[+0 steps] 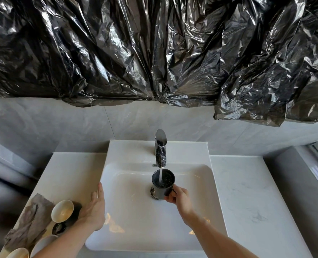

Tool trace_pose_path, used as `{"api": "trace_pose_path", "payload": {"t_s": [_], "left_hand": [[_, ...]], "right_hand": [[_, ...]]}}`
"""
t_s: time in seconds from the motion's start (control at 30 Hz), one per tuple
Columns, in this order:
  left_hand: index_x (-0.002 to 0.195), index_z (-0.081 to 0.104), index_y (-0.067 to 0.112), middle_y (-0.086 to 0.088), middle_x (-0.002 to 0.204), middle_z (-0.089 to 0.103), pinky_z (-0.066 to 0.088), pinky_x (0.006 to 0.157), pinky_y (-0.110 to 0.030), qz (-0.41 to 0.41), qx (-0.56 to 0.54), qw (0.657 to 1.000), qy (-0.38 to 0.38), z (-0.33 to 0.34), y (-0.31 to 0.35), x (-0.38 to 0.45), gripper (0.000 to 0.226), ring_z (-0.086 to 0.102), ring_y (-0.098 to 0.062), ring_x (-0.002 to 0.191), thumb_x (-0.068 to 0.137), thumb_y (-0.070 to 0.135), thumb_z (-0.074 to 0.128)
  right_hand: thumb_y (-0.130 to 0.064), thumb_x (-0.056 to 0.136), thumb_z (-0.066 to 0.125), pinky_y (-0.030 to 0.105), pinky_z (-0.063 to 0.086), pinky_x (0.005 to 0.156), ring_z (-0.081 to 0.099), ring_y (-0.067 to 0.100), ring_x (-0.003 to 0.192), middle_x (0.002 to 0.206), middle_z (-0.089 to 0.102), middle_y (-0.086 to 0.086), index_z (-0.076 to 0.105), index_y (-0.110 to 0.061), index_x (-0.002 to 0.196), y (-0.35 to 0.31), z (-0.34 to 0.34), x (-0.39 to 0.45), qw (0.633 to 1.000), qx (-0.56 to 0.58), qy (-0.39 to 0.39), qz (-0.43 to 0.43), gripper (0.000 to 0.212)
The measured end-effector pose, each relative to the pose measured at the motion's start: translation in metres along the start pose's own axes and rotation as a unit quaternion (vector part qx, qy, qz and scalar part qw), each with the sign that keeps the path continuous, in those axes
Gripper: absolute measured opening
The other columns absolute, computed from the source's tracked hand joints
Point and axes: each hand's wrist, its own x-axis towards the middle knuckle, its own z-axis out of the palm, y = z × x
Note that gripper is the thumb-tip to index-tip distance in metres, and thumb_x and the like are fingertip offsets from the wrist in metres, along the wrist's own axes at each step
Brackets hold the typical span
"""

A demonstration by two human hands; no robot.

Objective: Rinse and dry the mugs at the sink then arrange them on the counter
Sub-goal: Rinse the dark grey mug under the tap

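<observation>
Right hand (178, 197) grips black mug (163, 183) by its handle, upright under running faucet (160, 148), 12 o'clock in sink (135, 229). Left hand (94, 211) flat, fingers spread, on the 9 o'clock rim (holding nothing). Cream-lined mugs (62, 210) and grey cloth (29, 222) at 8 o'clock on counter (247, 192).

I see the sink (128, 216) set into the desk (247, 192), with the tap (160, 148) behind the basin. A mug (162, 183) sits under the tap, over the basin. Left of the sink, more mugs (62, 210) stand beside a cloth (29, 220).
</observation>
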Motion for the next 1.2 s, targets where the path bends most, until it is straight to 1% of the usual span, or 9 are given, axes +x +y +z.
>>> {"api": "trace_pose_path", "payload": {"t_s": [0.13, 0.23, 0.43, 0.53, 0.67, 0.77, 0.9, 1.1, 1.2], "left_hand": [[0.159, -0.028, 0.010, -0.010, 0.161, 0.028, 0.046, 0.052, -0.019, -0.015, -0.051, 0.999, 0.001, -0.001, 0.001, 0.001, 0.115, 0.060, -0.012, 0.084, 0.094, 0.005, 0.066], [0.159, -0.028, 0.010, -0.008, 0.154, 0.033, 0.036, 0.047, -0.021, -0.021, -0.058, 0.998, 0.000, -0.004, 0.004, 0.000, 0.112, 0.055, -0.015, 0.082, 0.095, 0.006, 0.063], [0.159, -0.028, 0.010, -0.007, 0.153, 0.035, 0.034, 0.048, -0.021, -0.008, -0.008, 1.000, 0.002, -0.006, 0.003, -0.001, 0.112, 0.053, -0.015, 0.082, 0.095, 0.007, 0.064], [0.160, -0.027, 0.010, -0.007, 0.154, 0.035, 0.035, 0.050, -0.021, 0.003, 0.023, 1.000, 0.003, -0.006, 0.002, -0.002, 0.112, 0.052, -0.015, 0.084, 0.096, 0.008, 0.064], [0.160, -0.027, 0.010, -0.008, 0.156, 0.033, 0.038, 0.054, -0.021, 0.012, 0.041, 0.999, 0.004, -0.006, 0.002, -0.003, 0.112, 0.052, -0.015, 0.085, 0.096, 0.010, 0.065], [0.160, -0.027, 0.010, -0.009, 0.157, 0.032, 0.038, 0.054, -0.021, 0.016, 0.044, 0.999, 0.005, -0.006, 0.001, -0.004, 0.112, 0.052, -0.016, 0.084, 0.096, 0.010, 0.064], [0.160, -0.028, 0.009, -0.009, 0.157, 0.032, 0.040, 0.058, -0.022, 0.020, 0.058, 0.998, 0.000, -0.009, 0.002, -0.007, 0.112, 0.056, -0.018, 0.088, 0.096, 0.010, 0.064], [0.160, -0.027, 0.009, -0.010, 0.158, 0.032, 0.041, 0.058, -0.023, 0.020, 0.068, 0.997, -0.004, -0.012, 0.004, -0.009, 0.111, 0.051, -0.018, 0.081, 0.096, 0.009, 0.064], [0.160, -0.027, 0.010, -0.010, 0.156, 0.033, 0.041, 0.056, -0.023, 0.023, 0.062, 0.998, -0.005, -0.011, 0.003, -0.009, 0.110, 0.054, -0.018, 0.080, 0.094, 0.003, 0.061]], "right_hand": [[-0.019, 0.108, 0.046, 0.038, 0.057, 0.079, 0.042, 0.022, 0.063, 0.062, 0.025, 0.001, 0.030, -0.024, 0.057, 0.000, 0.001, 0.001, 0.999, 0.013, -0.014, 0.029, 0.054], [-0.018, 0.109, 0.044, 0.039, 0.056, 0.082, 0.041, 0.019, 0.056, 0.061, 0.023, 0.000, 0.028, -0.027, 0.053, -0.002, 0.004, -0.005, 1.000, -0.012, -0.023, 0.017, 0.059], [-0.017, 0.109, 0.043, 0.037, 0.047, 0.073, 0.040, 0.025, 0.070, 0.060, 0.033, 0.001, 0.032, -0.024, 0.056, -0.004, 0.009, -0.006, 0.997, -0.072, -0.005, -0.025, 0.055], [-0.032, 0.105, 0.046, 0.038, 0.033, 0.069, 0.037, 0.021, 0.066, 0.059, 0.041, -0.002, 0.035, -0.026, 0.054, 0.000, 0.007, 0.000, 0.991, -0.122, -0.004, -0.061, 0.053], [-0.055, 0.087, 0.042, 0.033, 0.032, 0.062, 0.037, 0.016, 0.062, 0.061, 0.043, -0.002, 0.041, -0.011, 0.061, -0.003, 0.000, 0.007, 0.989, -0.129, -0.035, -0.056, 0.050], [-0.051, 0.092, 0.041, 0.035, 0.027, 0.058, 0.032, 0.012, 0.059, 0.061, 0.038, -0.003, 0.038, -0.005, 0.066, -0.012, -0.004, 0.007, 0.974, -0.205, -0.039, -0.086, 0.053], [-0.027, 0.104, 0.052, 0.026, 0.025, 0.051, 0.032, 0.013, 0.050, 0.052, 0.030, -0.004, 0.030, -0.021, 0.057, -0.023, -0.004, 0.003, 0.935, -0.313, -0.033, -0.164, 0.052], [-0.029, 0.099, 0.054, 0.037, 0.034, 0.058, 0.037, 0.015, 0.056, 0.055, 0.040, -0.009, 0.038, -0.021, 0.058, -0.022, -0.002, 0.008, 0.900, -0.357, -0.049, -0.245, 0.045], [-0.028, 0.098, 0.054, 0.033, 0.032, 0.060, 0.038, 0.016, 0.061, 0.059, 0.046, -0.006, 0.043, -0.017, 0.059, -0.023, -0.002, 0.009, 0.886, -0.367, -0.054, -0.278, 0.042]]}}
